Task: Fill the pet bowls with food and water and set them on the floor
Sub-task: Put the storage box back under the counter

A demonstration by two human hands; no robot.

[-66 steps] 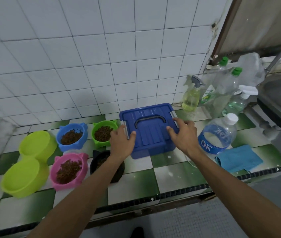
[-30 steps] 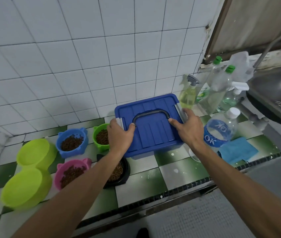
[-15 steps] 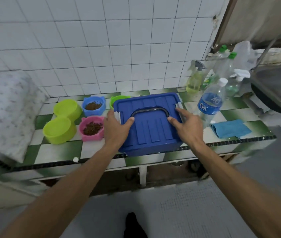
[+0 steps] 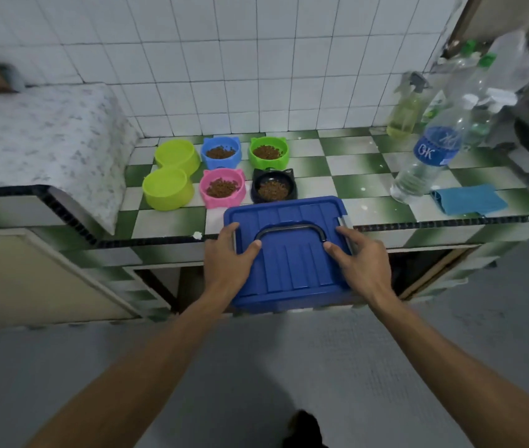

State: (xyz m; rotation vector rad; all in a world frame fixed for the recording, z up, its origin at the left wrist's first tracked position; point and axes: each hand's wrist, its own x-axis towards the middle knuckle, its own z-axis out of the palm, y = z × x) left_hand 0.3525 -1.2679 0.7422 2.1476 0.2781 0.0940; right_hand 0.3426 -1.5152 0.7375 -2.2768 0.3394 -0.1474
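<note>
At near counter edge: blue lidded plastic box (image 4: 292, 253) held level; left hand (image 4: 229, 253), right hand (image 4: 361, 258) clasp opposite sides, thumbs on lid, for balanced carry. Kibble-filled bowls (image 4: 221, 202) far, on checkered counter (image 4: 353, 189); lime pair (image 4: 167, 189) unfilled.

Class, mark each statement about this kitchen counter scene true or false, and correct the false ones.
1. The left hand and right hand grip the box. True.
2. The pink bowl is empty. False: it holds kibble.
3. The two lime bowls hold no kibble. True.
4. The cloth lies left of the pink bowl. False: it lies far to its right, by the bottle.
</note>
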